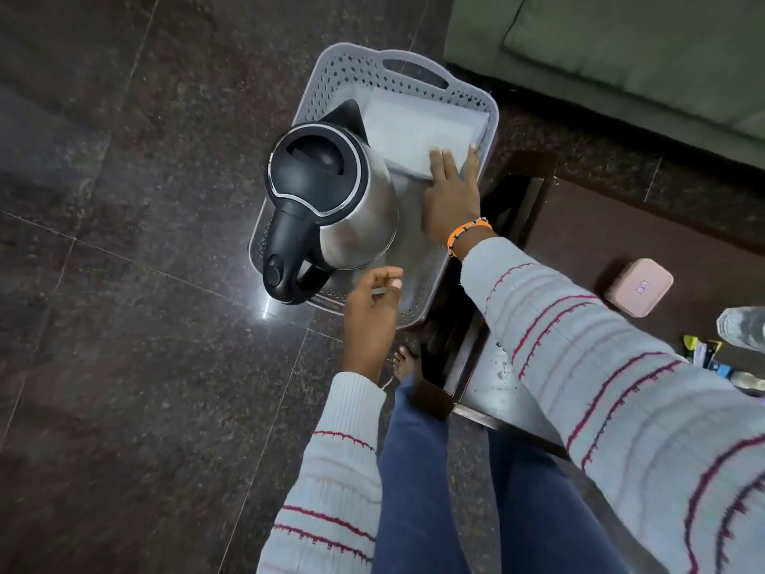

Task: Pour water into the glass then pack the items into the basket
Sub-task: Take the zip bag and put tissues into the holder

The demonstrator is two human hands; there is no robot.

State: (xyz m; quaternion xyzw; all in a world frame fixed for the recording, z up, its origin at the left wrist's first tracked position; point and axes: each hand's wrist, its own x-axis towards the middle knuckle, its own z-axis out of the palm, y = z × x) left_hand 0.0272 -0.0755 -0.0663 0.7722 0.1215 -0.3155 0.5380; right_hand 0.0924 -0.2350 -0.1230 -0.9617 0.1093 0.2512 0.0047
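Looking down, we see our grey perforated plastic basket with cut-out handles (327,76) on the dark speckled stone floor (124,159), beside the corner of a dark wooden low table (621,225). Inside the basket stands a stainless-steel electric kettle with a black lid and black handle (327,200), upright at the near left end, its spout pointing toward the far side. Next to it, at the far right of the basket, lies a flat white folded packet (418,126).

Our right hand (451,196) reaches into the basket with fingers (439,163) stretched out straight, resting on the near edge of the white packet; it grasps nothing. Our left hand (372,308) hovers just beside the kettle's handle, at the basket's near rim, its fingers loosely curled and empty, apart from the kettle.

On the table top sit a pale pink rounded rectangular case (637,287) and, at the right edge of view, a clear plastic water bottle (743,327) only partly visible. A green cushioned sofa (621,47) fills the far right corner.
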